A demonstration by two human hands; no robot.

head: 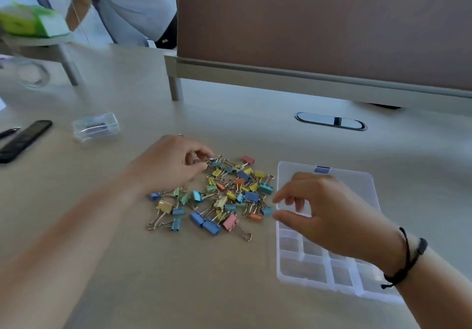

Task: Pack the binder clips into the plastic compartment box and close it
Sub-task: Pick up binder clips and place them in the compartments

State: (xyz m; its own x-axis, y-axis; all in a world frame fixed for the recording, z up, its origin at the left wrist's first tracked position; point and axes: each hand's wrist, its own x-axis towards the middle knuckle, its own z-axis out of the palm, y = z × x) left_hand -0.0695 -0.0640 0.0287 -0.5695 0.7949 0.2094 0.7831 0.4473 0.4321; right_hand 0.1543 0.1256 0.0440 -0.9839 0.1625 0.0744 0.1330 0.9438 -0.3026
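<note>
Both hands reach in: left (176,165) pinching binder clips (217,196), right (324,213) loosely curled, empty.

no readable text, labels blurred

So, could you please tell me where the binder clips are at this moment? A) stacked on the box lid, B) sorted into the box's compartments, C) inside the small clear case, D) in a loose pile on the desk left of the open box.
D: the binder clips lie scattered on the desk left of the compartment box, whose visible compartments hold none.
</note>
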